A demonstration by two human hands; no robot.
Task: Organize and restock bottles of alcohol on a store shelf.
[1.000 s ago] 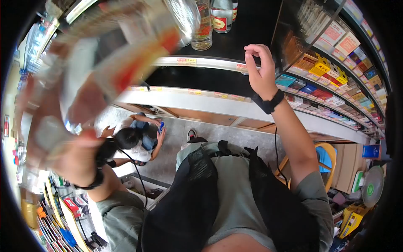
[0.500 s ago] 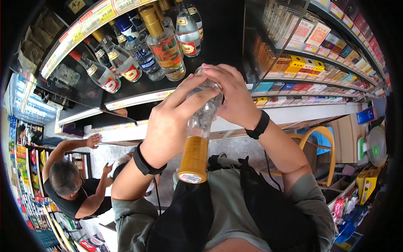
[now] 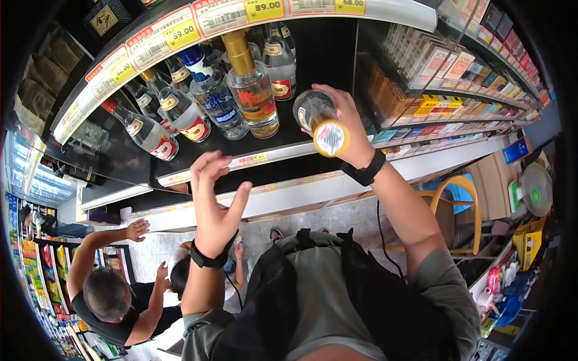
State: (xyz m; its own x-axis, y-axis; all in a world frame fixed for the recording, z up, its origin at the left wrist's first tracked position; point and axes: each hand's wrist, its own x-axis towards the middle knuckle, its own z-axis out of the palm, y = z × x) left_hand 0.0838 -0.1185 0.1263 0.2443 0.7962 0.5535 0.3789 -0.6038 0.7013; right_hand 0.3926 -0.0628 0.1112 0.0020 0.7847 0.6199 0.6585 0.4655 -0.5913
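My right hand [image 3: 349,123] is wrapped round a clear glass bottle [image 3: 307,109] with a gold cap, whose top points toward the camera. The bottle is above the front of the dark shelf [image 3: 328,57], to the right of the standing bottles. My left hand [image 3: 215,198] is raised before the shelf edge, fingers apart, holding nothing. Nearest to it stand a blue-capped bottle [image 3: 220,105] and a gold-capped bottle with orange print [image 3: 257,99]. Farther left are bottles with red and white labels [image 3: 150,133].
Price tags line the curved shelf edge [image 3: 208,27] above the bottles. Cigarette packs [image 3: 442,105] fill racks at the right. A person in black [image 3: 114,301] is at the lower left, with another person beside. A yellow chair [image 3: 472,210] stands at the right.
My left hand has let go of the bottle and moved left, its fingers opening. My right hand has moved right with the bottle. The view has shifted, showing more price tags.
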